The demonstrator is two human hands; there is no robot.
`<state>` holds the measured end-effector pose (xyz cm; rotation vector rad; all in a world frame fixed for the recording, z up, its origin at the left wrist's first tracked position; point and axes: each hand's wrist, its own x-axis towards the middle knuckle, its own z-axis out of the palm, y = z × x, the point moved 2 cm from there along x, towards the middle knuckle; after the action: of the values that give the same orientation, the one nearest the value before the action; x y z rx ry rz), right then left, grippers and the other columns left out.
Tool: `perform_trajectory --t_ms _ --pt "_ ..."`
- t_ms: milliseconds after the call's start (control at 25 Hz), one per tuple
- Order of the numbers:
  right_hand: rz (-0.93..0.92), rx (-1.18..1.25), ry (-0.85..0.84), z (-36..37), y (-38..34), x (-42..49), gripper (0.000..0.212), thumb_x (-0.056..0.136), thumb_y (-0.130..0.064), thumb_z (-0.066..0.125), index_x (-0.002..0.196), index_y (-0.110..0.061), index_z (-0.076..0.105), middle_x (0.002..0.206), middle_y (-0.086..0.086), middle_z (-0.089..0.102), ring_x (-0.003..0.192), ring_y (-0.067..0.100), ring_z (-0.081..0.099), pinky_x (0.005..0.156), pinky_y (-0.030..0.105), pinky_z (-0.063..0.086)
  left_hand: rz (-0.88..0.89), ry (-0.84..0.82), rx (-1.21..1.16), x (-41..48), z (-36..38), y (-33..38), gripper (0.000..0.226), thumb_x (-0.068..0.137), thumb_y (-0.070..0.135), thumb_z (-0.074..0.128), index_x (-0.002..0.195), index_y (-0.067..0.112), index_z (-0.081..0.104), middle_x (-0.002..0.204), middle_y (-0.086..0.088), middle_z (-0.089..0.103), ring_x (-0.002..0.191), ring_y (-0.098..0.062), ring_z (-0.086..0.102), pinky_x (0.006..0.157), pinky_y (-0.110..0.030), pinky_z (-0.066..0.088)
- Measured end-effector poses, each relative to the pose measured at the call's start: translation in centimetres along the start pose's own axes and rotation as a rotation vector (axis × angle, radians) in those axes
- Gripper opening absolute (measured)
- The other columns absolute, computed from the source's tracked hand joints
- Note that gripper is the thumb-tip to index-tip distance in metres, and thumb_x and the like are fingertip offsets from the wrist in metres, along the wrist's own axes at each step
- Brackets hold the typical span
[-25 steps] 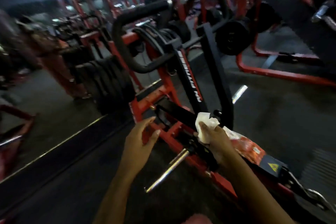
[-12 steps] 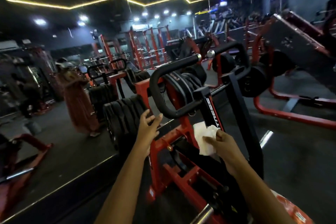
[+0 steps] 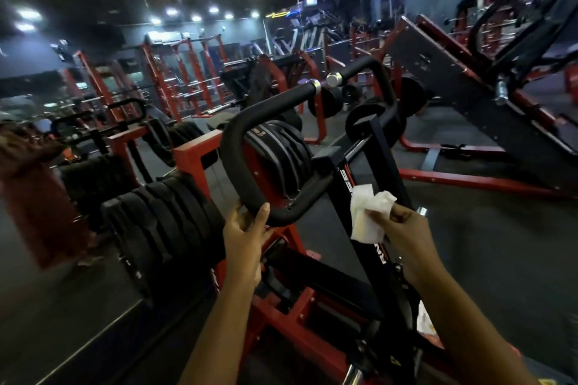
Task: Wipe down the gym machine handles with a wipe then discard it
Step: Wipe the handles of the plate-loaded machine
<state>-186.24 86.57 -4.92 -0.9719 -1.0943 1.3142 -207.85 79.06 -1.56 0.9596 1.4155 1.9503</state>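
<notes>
Head view:
- Left hand (image 3: pixel 242 234): grips lower bend of near handle (image 3: pixel 233 147), fingers and thumb curled round bar.
- Right hand (image 3: pixel 403 228): pinches crumpled white wipe (image 3: pixel 366 216) between thumb and fingertips.
- Wipe position: in front of black upright (image 3: pixel 359 178), near the gripped handle but apart from it.
- Far handle (image 3: pixel 380 84): beyond, no hand on it.
- Weight plates (image 3: pixel 169 222): stacked at left.
- Progress, judged: wipe not yet on either handle. Both handles left to wipe, then disposal. No bin in view.

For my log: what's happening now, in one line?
left hand: holds black handle | right hand: pinches wipe | wipe: apart from handle
</notes>
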Motion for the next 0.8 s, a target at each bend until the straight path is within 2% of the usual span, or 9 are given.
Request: perform_trajectory --t_ms 80,160,280,360,440,480,560,640,800 --pt "-0.04 -0.037 0.003 1.5 -0.2 0.8 0.02 0.083 -0.016 0.066 0.102 -0.014 0.067 0.096 0.004 0.071 0.089 0.015 0.067 0.074 0.028 0.052 0.123 0.058 0.146 -1.0 0.1 -0.3 0.048 0.086 0.015 0.063 0.127 0.031 0.044 0.109 0.01 0.061 0.098 -0.002 0.063 0.084 -0.023 0.053" --pt "-0.078 -0.101 0.007 3.0 -0.1 1.7 0.009 0.084 -0.017 0.065 0.092 -0.02 0.068 0.09 0.001 0.071 0.09 0.016 0.066 0.077 0.03 0.053 0.303 0.079 0.327 -1.9 0.2 -0.8 0.07 0.085 0.014 0.064 0.133 0.05 0.027 0.129 0.008 0.052 0.107 0.002 0.058 0.085 -0.015 0.051" --pt "-0.149 -0.258 0.088 3.8 -0.3 3.3 0.016 0.085 -0.017 0.064 0.084 -0.001 0.064 0.083 0.013 0.068 0.085 0.024 0.065 0.076 0.034 0.055 0.431 0.015 0.511 -1.9 0.6 -1.7 0.084 0.083 0.018 0.066 0.137 0.058 0.015 0.149 0.001 0.03 0.131 -0.015 0.043 0.102 -0.037 0.045" --pt "-0.279 -0.356 0.136 3.8 -0.7 4.2 0.024 0.085 -0.014 0.063 0.076 0.007 0.058 0.072 0.018 0.063 0.064 0.021 0.06 0.061 0.017 0.048 0.404 0.016 0.612 -1.6 1.2 -2.0 0.081 0.082 0.02 0.067 0.137 0.058 0.02 0.15 0.001 0.022 0.136 -0.019 0.035 0.104 -0.047 0.042" --pt "-0.394 -0.397 0.147 4.2 -1.5 5.0 0.027 0.086 -0.01 0.06 0.062 0.0 0.052 0.059 0.007 0.052 0.051 0.006 0.044 0.049 0.007 0.036 0.405 0.058 0.649 -1.8 1.3 -1.9 0.081 0.082 0.015 0.067 0.136 0.056 0.022 0.148 0.0 0.022 0.134 -0.016 0.036 0.104 -0.046 0.043" --pt "-0.442 -0.4 0.133 4.5 -1.9 5.5 0.025 0.086 -0.008 0.058 0.062 -0.008 0.055 0.06 -0.001 0.052 0.053 0.002 0.045 0.051 0.007 0.036 0.408 0.079 0.657 -1.9 1.4 -1.8 0.08 0.082 0.013 0.067 0.134 0.057 0.024 0.147 0.0 0.024 0.133 -0.014 0.038 0.104 -0.044 0.043" --pt "-0.553 -0.457 0.082 5.3 -1.9 6.5 0.017 0.085 -0.005 0.056 0.082 -0.016 0.069 0.079 -0.006 0.063 0.072 -0.001 0.055 0.067 0.011 0.04 0.391 0.115 0.669 -2.1 1.7 -1.7 0.081 0.081 0.012 0.067 0.131 0.06 0.025 0.145 0.0 0.027 0.131 -0.013 0.04 0.104 -0.042 0.044" --pt "-0.65 -0.567 0.007 6.6 -0.9 7.0 0.027 0.082 -0.001 0.056 0.103 -0.011 0.069 0.099 0.002 0.067 0.088 0.014 0.061 0.076 0.022 0.043 0.38 0.145 0.688 -2.0 1.7 -1.6 0.084 0.08 0.01 0.068 0.127 0.065 0.027 0.143 0.002 0.029 0.13 -0.013 0.042 0.103 -0.04 0.044" --pt "-0.636 -0.619 -0.074 8.1 0.9 6.6 0.032 0.082 0.003 0.056 0.11 -0.009 0.065 0.107 0.006 0.062 0.097 0.021 0.058 0.081 0.029 0.049 0.346 0.196 0.7 -2.2 2.1 -1.5 0.084 0.078 0.007 0.07 0.127 0.062 0.028 0.144 0.002 0.033 0.123 -0.009 0.048 0.1 -0.028 0.046"
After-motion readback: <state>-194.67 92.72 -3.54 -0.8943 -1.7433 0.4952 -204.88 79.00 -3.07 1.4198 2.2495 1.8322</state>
